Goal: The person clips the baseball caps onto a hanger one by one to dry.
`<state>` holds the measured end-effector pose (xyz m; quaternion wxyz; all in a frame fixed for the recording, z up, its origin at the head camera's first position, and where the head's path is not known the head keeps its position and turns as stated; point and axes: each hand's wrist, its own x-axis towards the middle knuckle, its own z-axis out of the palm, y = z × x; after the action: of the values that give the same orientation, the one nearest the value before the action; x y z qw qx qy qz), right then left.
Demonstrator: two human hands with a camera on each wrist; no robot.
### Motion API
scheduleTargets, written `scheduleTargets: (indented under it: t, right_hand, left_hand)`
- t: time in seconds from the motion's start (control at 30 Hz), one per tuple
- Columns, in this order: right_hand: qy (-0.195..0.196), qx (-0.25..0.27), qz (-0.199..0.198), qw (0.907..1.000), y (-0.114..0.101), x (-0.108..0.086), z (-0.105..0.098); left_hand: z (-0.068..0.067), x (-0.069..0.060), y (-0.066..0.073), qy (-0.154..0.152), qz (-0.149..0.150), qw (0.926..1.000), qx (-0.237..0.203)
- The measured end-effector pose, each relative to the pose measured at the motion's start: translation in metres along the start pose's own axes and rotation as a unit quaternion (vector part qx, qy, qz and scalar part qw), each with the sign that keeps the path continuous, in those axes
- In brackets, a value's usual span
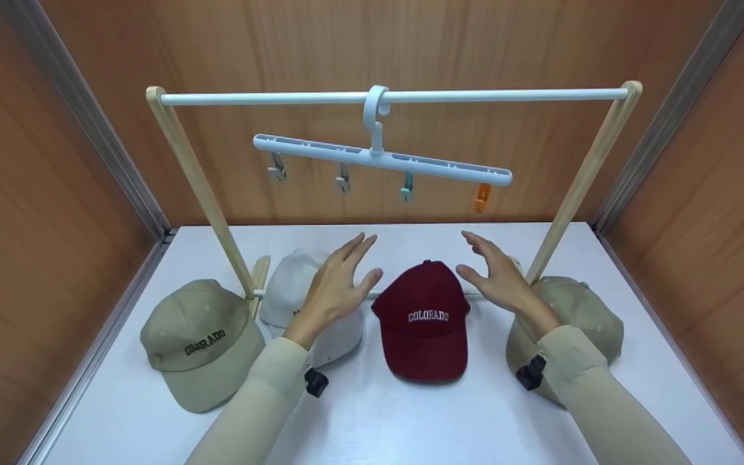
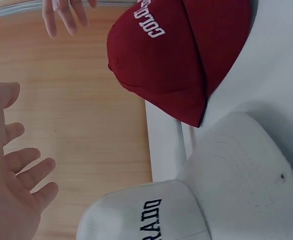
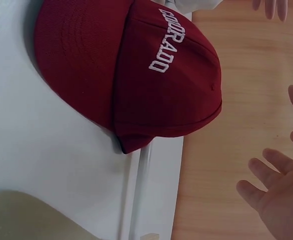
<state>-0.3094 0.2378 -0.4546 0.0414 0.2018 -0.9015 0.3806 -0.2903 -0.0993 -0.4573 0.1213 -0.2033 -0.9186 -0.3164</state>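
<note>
the left hand [image 1: 340, 284] hovers with fingers stretched out and thumb spread well away from them. the right hand [image 1: 500, 279] mirrors it, fingers extended, thumb apart, palm turned inward. the red cap [image 1: 427, 323] sits between the two hands and a little closer to the person, brim toward the person, white "colorado" on its front; both wrist views show it apart from the fingers. the white cap [image 1: 288, 284] lies below the left hand, partly hidden by it, and one tan cap [image 1: 201, 336] rests farther out to that hand's left, dark letters showing. another tan cap [image 1: 582, 316] is below and just right of the right hand, partly covered by that forearm. above both hands a pale blue hanger [image 1: 320, 150] hangs from the rail [image 1: 268, 99], tilted down toward the right-hand side, its orange clip [image 1: 482, 198] over the right hand
</note>
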Motion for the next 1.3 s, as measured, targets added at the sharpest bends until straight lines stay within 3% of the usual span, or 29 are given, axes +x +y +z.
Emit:
scheduleTargets:
  t: [0.43, 0.9, 1.3]
  right_hand:
    - [0.001, 0.025, 0.011, 0.9996, 0.004, 0.003, 0.026]
    - [-0.006, 0.045, 0.032, 0.9985, 0.015, 0.007, 0.042]
    - [0.003, 0.067, 0.032, 0.9972, 0.023, 0.010, 0.055]
  left_hand:
    - [0.020, 0.002, -0.006, -0.017, -0.017, 0.9990, -0.037]
    - [0.031, 0.002, -0.011, -0.021, -0.015, 0.9972, -0.071]
    - [0.040, 0.002, -0.011, -0.044, -0.018, 0.9958, -0.079]
